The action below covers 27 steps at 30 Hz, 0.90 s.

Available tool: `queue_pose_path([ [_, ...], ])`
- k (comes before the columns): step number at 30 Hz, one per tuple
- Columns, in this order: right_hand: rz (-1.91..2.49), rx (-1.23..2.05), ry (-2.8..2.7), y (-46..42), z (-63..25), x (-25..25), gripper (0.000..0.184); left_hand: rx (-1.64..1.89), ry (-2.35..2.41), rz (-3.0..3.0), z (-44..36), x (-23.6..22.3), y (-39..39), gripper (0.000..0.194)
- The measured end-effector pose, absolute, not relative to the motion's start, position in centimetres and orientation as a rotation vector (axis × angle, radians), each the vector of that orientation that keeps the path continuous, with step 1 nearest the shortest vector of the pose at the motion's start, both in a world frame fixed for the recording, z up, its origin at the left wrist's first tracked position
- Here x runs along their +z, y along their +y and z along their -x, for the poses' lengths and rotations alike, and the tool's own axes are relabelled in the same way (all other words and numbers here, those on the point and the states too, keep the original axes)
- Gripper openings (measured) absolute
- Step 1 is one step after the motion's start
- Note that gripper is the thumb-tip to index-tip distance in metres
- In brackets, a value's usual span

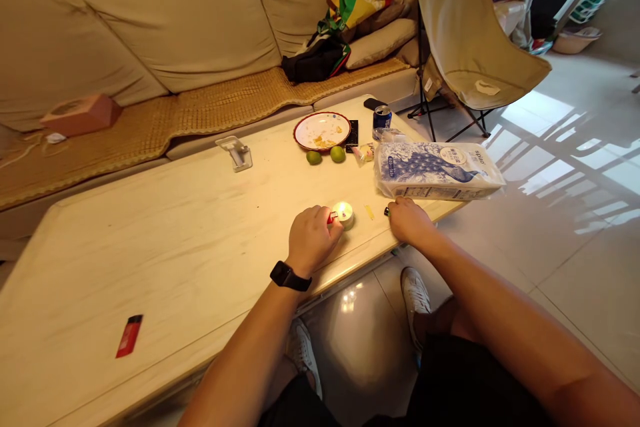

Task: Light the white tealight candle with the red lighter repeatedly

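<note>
My left hand (311, 235), with a black smartwatch (290, 276) on the wrist, is closed around a red lighter (331, 217). The lighter's metal end points right, close against a small round white candle (345, 219) on the table. A bright glow shows at the candle's middle. Resting by the table's near edge, my right hand (407, 219) is closed on a small dark object (387, 211), mostly hidden by the fingers. Between the candle and this hand lies a short yellow strip (369, 212).
A tissue pack (435, 170) lies beyond my right hand. Farther back are a plate (322, 131), green fruits (337, 154), a blue can (382, 117) and a phone stand (235, 152). Another red lighter (129, 335) lies at left. A sofa (175, 20) and folding chair (470, 47) stand behind.
</note>
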State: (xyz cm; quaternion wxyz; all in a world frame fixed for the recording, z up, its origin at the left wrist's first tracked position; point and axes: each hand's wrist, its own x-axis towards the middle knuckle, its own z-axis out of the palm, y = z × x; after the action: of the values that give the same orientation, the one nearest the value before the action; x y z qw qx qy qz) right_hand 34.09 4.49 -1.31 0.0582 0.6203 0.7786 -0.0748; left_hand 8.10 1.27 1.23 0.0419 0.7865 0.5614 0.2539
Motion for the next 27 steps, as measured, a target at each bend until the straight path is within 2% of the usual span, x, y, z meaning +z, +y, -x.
queue_pose_path([
  [7,-1.881,-0.207,2.353,4.5,-34.0,-1.3,0.031,0.902,1.712,-2.268,-7.9,1.5,1.1,0.019],
  [11,-1.881,-0.226,2.339,4.5,-34.0,-1.2,0.032,1.144,1.699,-1.819,-7.2,1.5,1.1,0.022],
  [17,-1.866,-0.143,2.435,3.9,-33.0,-0.7,0.029,1.436,1.348,-1.041,-6.1,0.8,1.8,0.033],
  [22,-1.539,-0.233,2.669,1.8,-30.8,-0.5,0.024,1.475,1.295,-0.981,-6.2,1.0,1.8,0.041],
  [27,-1.429,-0.278,2.718,0.6,-29.6,-0.9,0.022,1.475,1.317,-0.993,-6.3,1.2,1.7,0.044],
])
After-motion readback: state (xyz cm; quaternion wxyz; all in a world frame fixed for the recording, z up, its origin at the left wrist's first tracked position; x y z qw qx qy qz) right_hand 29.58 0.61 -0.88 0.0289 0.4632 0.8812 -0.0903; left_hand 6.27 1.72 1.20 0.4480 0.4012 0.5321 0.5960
